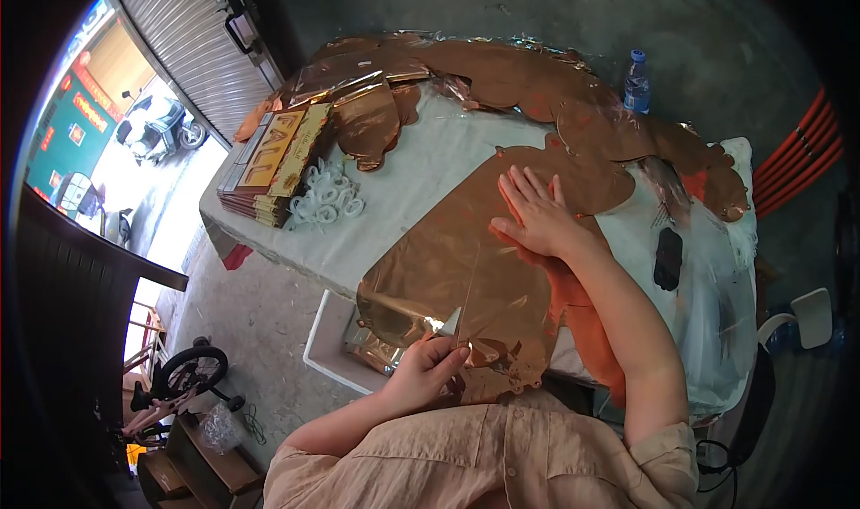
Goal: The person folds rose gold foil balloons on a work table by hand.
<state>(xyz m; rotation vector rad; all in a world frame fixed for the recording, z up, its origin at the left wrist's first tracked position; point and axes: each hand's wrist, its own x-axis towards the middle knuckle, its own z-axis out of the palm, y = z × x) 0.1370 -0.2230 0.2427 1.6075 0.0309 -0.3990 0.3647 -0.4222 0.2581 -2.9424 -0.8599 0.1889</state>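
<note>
A large flat sheet of copper-coloured foil (pixel 430 249) lies across the white-covered table in front of me and reaches over its near edge. My right hand (pixel 540 213) rests flat on the upper part of this foil, fingers spread. Near my body, my left hand (pixel 432 366) is closed in a pinch on the foil's lower edge. An orange piece (pixel 587 330) shows beneath my right forearm. More copper foil pieces (pixel 502 74) are heaped along the far side of the table.
At the table's left stand a stack of printed packets (pixel 273 159) and a pile of clear rings (pixel 327 193). A water bottle (pixel 637 83) is at the back right, a black object (pixel 667 258) at the right. Below the near edge sits a white box (pixel 327 343).
</note>
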